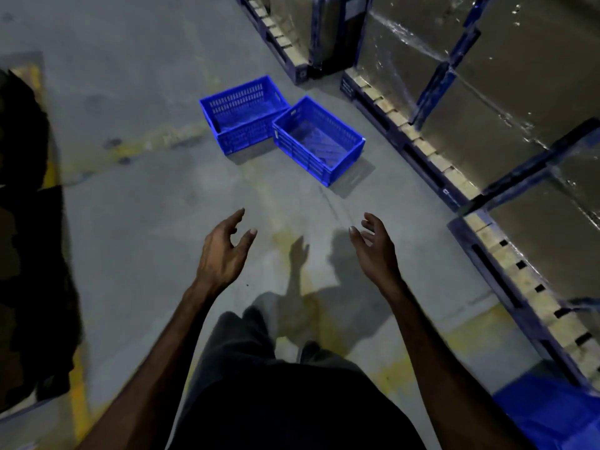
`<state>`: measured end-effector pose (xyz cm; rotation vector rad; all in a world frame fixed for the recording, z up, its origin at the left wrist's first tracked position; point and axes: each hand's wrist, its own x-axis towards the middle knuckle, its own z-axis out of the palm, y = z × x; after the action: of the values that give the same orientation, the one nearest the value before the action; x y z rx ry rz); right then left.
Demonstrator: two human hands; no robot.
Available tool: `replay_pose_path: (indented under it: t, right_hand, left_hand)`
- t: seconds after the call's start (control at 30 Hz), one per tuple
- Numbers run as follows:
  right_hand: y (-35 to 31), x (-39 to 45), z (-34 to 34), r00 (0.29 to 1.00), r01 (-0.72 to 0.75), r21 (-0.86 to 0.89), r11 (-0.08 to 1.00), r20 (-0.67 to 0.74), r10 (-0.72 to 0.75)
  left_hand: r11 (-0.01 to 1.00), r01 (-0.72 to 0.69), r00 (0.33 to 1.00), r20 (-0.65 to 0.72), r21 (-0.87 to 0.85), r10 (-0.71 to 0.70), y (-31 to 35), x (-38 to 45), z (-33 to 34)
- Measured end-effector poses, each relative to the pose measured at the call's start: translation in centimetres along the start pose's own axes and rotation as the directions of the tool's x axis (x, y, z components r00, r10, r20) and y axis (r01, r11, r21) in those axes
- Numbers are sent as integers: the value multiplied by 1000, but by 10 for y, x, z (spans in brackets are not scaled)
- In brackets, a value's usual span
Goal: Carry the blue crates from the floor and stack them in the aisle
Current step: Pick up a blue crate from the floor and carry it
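Observation:
Two empty blue plastic crates sit on the grey floor ahead of me, corners touching. The left crate (pixel 243 113) lies farther back; the right crate (pixel 319 139) is nearer and turned at an angle. My left hand (pixel 224 251) and my right hand (pixel 373 248) are stretched out in front of me, well short of the crates, fingers loosely spread and holding nothing. A blue plastic surface (pixel 552 414), perhaps another crate, shows at the bottom right corner, partly cut off.
Blue pallets (pixel 480 241) loaded with shrink-wrapped boxes (pixel 506 102) line the right side. A dark bulky mass (pixel 29 254) stands along the left edge. Worn yellow floor markings (pixel 162 138) cross the grey concrete. My legs are visible below.

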<state>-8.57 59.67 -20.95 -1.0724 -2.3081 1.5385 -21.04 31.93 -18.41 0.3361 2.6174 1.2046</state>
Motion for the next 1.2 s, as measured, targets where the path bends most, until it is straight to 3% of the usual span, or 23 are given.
replay_pose_path:
  t: [0.37,0.6,0.77,1.07,1.2]
  right_hand:
    - [-73,213,83,995,-89,-116,989,-45,84]
    - [-129,318,95,975,-161,-3,987,-158,159]
    - [-133,390,95,954,-213,15,977,-213,211]
    - [-123,541,109,948,-284,-16,959,-157,278]
    - [-118,622,113,932,-345,-48,937,-134,336]
  left_hand:
    - [999,-35,983,179,5,34,9,293,5]
    - [978,-191,928,341,83,152,57,474,3]
    - [982,-161,914,392,103,109,62,571,24]
    - [960,-173,891,450,222,57,85,708,67]
    - [949,-187,842,539,256,20,88,787,95]
